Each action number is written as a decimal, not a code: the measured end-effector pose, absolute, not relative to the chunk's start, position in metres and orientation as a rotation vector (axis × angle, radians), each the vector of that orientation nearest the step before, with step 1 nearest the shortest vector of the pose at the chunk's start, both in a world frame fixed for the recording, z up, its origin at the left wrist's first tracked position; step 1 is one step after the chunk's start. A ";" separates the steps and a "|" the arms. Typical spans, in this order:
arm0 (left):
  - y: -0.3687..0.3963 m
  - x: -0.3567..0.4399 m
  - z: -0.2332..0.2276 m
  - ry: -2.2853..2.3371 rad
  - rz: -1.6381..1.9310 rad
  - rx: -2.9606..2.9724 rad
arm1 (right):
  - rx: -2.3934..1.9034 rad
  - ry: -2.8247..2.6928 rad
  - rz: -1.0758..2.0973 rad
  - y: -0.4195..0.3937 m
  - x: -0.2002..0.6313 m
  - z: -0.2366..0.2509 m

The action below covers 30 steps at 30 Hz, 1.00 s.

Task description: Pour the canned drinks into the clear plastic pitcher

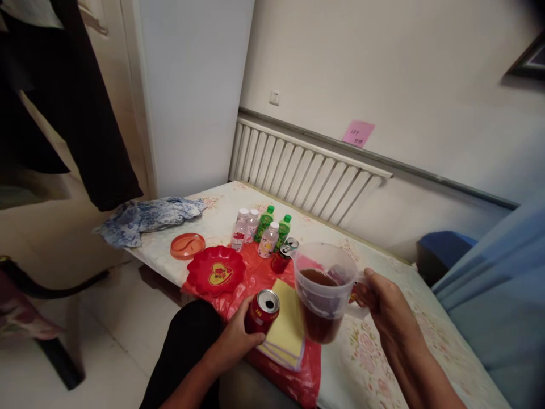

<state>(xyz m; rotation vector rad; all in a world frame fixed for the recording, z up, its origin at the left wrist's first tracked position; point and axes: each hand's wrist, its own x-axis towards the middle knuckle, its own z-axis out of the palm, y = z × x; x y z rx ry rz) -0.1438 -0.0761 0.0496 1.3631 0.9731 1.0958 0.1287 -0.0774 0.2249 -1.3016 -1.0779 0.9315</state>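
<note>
My left hand (236,338) is wrapped round a red drink can (260,313) whose top is opened. In my right hand (381,298) is the handle of a clear plastic measuring jug (326,295), partly filled with brown liquid. The jug is held up to the right of the can, the two apart. Beneath them lies a folded yellow cloth (284,326) on a red plastic bag (259,264). Just beyond the can sits a red scalloped plate (203,262) with a gold heart design.
Several bottles stand at the back of the bag, among them a green-capped bottle (266,221) and a white-capped bottle (269,240). Another dark red can (281,260) is close behind the jug. An orange dish (187,246) and blue patterned fabric (157,217) lie to the left.
</note>
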 end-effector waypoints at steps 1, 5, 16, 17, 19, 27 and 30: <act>-0.077 -0.142 0.052 0.967 1.097 1.369 | -1.320 -1.102 0.933 -0.084 0.133 0.226; -0.082 -0.134 0.060 0.952 1.085 1.384 | -1.396 -1.203 0.926 -0.109 0.147 0.230; -0.095 -0.118 0.072 0.925 1.089 1.458 | -1.577 -1.394 0.922 -0.143 0.167 0.228; -0.096 -0.117 0.073 0.928 1.089 1.462 | -1.589 -1.413 0.920 -0.144 0.168 0.229; -0.098 -0.116 0.074 0.934 1.085 1.467 | -1.618 -1.450 0.903 -0.147 0.168 0.231; -0.102 -0.114 0.075 0.937 1.092 1.512 | -1.669 -1.600 0.827 -0.151 0.165 0.240; -0.103 -0.113 0.077 0.929 1.086 1.517 | -1.697 -1.650 0.796 -0.152 0.164 0.243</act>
